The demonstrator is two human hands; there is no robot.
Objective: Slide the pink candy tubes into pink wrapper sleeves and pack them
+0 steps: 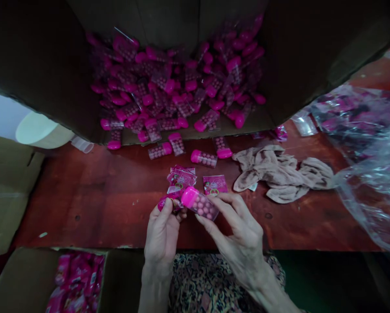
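Near the table's front edge, my right hand point(236, 230) grips a small clear container point(204, 206) of pink balls between thumb and fingers. Its bright pink cap points left, toward my left hand point(165, 224). Between the thumb and fingers of my left hand is a crinkled pink wrapper point(164, 201), close against the cap. Just beyond the hands lie a small pile of pink printed packets point(182, 177) and a single flat pink packet point(215, 184). Several capped containers point(204, 158) rest on the red table behind them.
A large open cardboard box point(182, 138) holds many pink-capped containers. To the right are a crumpled cloth point(282, 174) and clear plastic bags point(371, 130) with pink contents. A white bowl point(43, 132) stands at left. Pink packs point(79, 278) fill a box at lower left.
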